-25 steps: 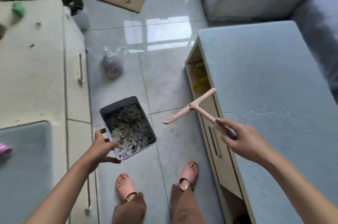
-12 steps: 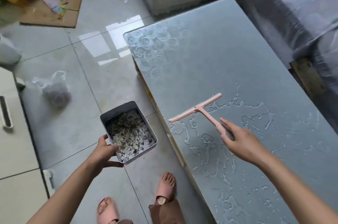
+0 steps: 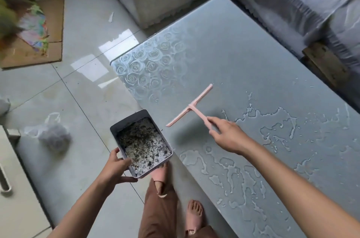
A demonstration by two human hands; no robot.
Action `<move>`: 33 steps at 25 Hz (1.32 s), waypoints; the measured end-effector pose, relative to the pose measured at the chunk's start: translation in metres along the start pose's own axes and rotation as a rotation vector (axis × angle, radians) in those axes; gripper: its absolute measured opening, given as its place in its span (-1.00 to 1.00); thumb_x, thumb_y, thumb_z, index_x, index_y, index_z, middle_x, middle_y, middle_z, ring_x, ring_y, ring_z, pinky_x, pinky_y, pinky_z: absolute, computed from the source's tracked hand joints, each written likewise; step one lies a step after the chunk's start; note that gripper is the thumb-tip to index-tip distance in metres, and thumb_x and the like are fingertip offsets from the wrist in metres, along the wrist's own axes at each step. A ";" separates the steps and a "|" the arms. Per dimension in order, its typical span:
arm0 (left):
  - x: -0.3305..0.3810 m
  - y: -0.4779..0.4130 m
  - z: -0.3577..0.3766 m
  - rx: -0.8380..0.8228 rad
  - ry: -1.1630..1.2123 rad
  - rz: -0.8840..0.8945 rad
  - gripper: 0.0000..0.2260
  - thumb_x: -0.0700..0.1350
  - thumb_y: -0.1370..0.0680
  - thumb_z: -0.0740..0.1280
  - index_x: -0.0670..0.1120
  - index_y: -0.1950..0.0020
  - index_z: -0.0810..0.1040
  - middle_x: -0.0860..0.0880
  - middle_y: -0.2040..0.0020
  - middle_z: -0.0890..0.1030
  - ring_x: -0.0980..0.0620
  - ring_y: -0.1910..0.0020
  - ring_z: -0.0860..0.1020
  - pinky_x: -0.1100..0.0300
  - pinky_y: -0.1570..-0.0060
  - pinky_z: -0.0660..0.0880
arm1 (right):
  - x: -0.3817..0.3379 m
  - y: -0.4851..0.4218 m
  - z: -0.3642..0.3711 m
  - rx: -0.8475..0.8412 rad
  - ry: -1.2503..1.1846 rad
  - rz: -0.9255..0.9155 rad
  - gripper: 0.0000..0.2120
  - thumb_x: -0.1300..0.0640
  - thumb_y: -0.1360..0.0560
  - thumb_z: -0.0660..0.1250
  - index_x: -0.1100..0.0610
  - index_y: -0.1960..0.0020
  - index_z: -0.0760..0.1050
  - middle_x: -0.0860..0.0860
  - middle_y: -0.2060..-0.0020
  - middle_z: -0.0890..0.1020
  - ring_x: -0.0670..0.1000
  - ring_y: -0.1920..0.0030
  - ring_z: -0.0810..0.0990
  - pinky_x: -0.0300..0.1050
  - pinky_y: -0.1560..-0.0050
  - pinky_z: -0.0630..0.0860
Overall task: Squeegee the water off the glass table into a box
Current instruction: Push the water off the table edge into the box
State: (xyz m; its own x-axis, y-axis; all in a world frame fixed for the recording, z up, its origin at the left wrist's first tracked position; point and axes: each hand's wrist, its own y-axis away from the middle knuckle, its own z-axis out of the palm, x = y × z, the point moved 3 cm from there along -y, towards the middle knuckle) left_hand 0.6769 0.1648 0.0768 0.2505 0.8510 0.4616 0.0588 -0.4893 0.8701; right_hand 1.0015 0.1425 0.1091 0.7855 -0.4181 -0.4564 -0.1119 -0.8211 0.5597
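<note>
On the far left, a tied plastic bag [image 3: 53, 134] lies on the tiled floor. The person's left hand [image 3: 115, 167] grips the near corner of a grey rectangular box [image 3: 126, 122], thumb over its rim and fingers underneath. The box is held over the floor just beside the left edge of the glass table [image 3: 233, 58], and its bottom is covered in dark specks and whitish residue. Further right, the right hand [image 3: 228, 136] is closed round the handle of a pink T-shaped squeegee [image 3: 190, 105], whose blade is over a dry patch of glass; whether it touches the glass cannot be told. The hands are well apart. Puddles of water [image 3: 280, 121] spread across the near right part of the table.
</note>
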 end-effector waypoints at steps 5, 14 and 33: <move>0.041 -0.036 -0.025 -0.007 -0.027 0.011 -0.52 -0.40 -0.56 0.17 -0.11 -0.45 0.19 -0.24 -0.12 0.49 -0.22 -0.04 0.52 -0.04 0.45 0.61 | -0.072 -0.106 0.005 0.015 -0.064 -0.055 -0.63 0.11 -0.58 0.14 0.02 -0.38 0.33 0.15 -0.26 0.50 0.18 -0.25 0.44 -0.01 -0.19 0.37; 0.101 -0.103 -0.047 -0.031 -0.038 -0.004 -0.51 -0.44 -0.54 0.13 -0.10 -0.41 0.22 -0.24 -0.09 0.52 -0.18 0.01 0.55 -0.06 0.44 0.61 | -0.042 -0.096 0.013 0.022 -0.042 0.215 -0.62 0.03 -0.59 0.12 -0.18 -0.39 0.33 0.07 -0.21 0.58 0.20 -0.18 0.53 0.05 -0.12 0.48; 0.150 -0.121 -0.048 -0.076 -0.059 0.006 -0.52 -0.44 -0.52 0.14 -0.06 -0.36 0.28 -0.23 -0.10 0.54 -0.18 0.03 0.59 -0.02 0.44 0.60 | -0.039 -0.095 -0.030 0.123 0.032 0.362 -0.66 0.03 -0.57 0.16 -0.17 -0.32 0.44 0.10 -0.15 0.61 0.25 -0.12 0.54 0.03 -0.04 0.49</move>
State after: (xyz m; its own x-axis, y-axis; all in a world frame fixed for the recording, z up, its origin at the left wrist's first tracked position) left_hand 0.6607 0.3603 0.0492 0.3068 0.8344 0.4579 -0.0162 -0.4765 0.8790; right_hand 0.9999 0.2489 0.0947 0.6999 -0.6791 -0.2212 -0.4563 -0.6635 0.5929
